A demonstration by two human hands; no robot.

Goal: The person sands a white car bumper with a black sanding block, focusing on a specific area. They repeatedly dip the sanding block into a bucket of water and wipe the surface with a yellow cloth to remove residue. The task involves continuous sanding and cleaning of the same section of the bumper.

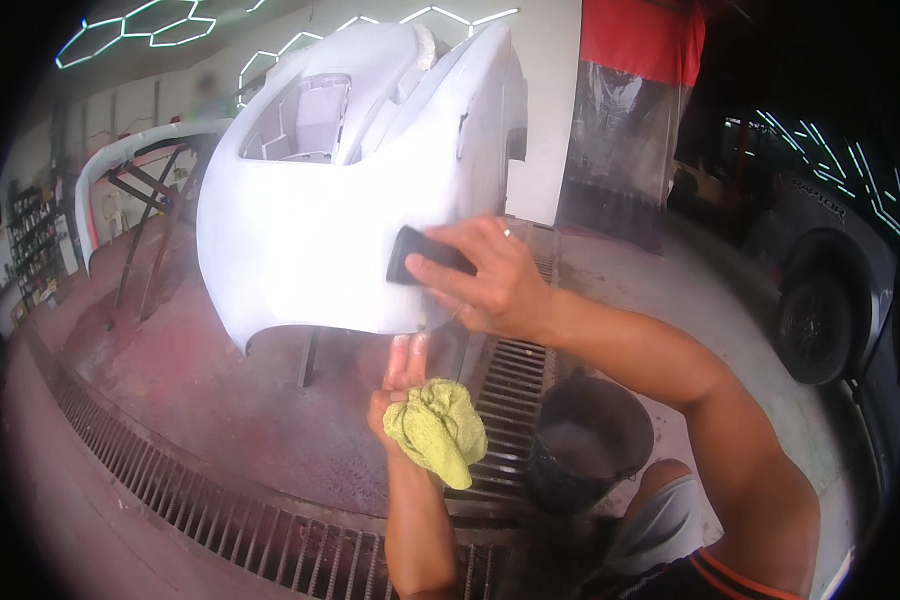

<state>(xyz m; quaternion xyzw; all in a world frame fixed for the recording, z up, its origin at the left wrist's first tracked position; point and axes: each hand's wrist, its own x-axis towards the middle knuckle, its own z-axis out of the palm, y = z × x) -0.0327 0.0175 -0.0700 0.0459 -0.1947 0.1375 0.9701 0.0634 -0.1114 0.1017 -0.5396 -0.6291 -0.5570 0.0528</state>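
A large white-primed car bumper (300,240) with a rectangular opening stands in front of me, raised off the floor. Pressed to its lower right face is a black sanding block (405,255), gripped between the fingers and thumb of my right hand (500,275). Below it, my left hand (400,385) reaches up with its fingertips at the bumper's lower edge. That hand also holds a crumpled yellow-green cloth (438,430), which hangs by the thumb and covers much of the palm.
A black bucket (590,440) holding cloudy liquid stands beside my knee. Floor grating (220,530) curves along the front and under my arms. Farther left, another pale body panel (120,150) rests on a dark stand (150,230). A grey vehicle (835,260) is parked at right.
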